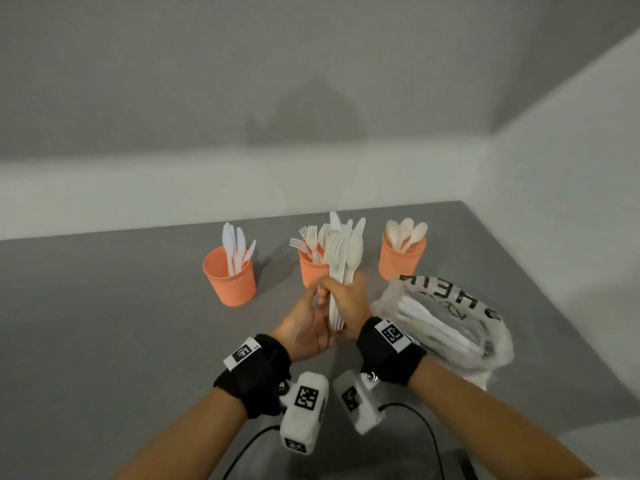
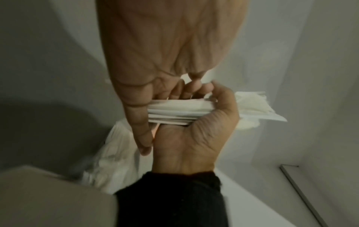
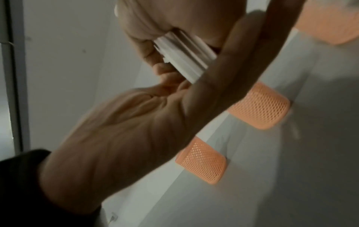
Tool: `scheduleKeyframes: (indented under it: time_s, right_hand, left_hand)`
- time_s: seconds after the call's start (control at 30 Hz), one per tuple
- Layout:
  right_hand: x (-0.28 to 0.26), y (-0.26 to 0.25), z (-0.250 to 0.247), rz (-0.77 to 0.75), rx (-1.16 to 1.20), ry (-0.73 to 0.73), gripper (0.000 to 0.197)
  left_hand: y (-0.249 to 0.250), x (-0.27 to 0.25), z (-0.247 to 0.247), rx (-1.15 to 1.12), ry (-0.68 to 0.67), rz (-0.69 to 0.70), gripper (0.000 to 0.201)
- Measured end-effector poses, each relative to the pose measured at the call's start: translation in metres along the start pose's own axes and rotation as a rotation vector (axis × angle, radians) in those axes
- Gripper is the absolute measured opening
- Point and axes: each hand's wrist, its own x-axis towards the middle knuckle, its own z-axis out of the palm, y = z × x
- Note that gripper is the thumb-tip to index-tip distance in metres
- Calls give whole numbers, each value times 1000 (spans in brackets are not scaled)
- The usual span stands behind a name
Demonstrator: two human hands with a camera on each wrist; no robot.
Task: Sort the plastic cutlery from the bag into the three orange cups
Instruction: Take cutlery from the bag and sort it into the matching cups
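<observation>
mid-sort: right hand [image 1: 348,299] grips a mixed cutlery bundle [image 1: 343,258] upright at center frame, left hand [image 1: 306,323] loosely open at its handles, so next it probably pulls one piece for the matching orange cups [image 1: 230,282].

Right hand [image 2: 194,135] grips a bundle of white cutlery [image 2: 174,113]; left hand [image 2: 155,53] touches it from twelve o'clock; bag [image 2: 116,153] at seven o'clock

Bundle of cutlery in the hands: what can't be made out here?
- Bundle, head view: exact count and mix; pieces overlap.
- Middle cup, head view: partly hidden behind bundle.
- Bag, head view: contents blurred through plastic.
- Right hand, right wrist view: motion blur; the handle ends alone show.
</observation>
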Motion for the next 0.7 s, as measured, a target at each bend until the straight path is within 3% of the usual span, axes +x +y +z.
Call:
scheduleKeyframes:
  time_s: [0.07,0.13,0.2,0.23,0.33,0.47,0.57,0.7]
  right_hand:
    - [6,9,11,26,-46,57,22]
    - [13,19,20,4,-145,101,6]
    - [17,26,26,-55,-282,98,35]
    - [16,30,30,-76,-330,70,40]
    - [6,37,46,-95,-461,-14,30]
    - [1,41,62,-131,-488,-78,24]
    - [3,32,57,-8,-378,-198,8]
    - [3,12,43,194,-122,-502,10]
  left_hand:
    - [2,-5,-13,80,14,-29,84]
    - [4,-7,-25,209,57,11,81]
    - [8,-9,-33,323,122,166,63]
    - [12,-9,-37,363,154,251,59]
    - [29,-3,-43,304,246,392,52]
    - [41,5,-51,199,436,378,41]
    - [47,5,-53,295,406,398,34]
    - [54,0,-55,345,240,371,21]
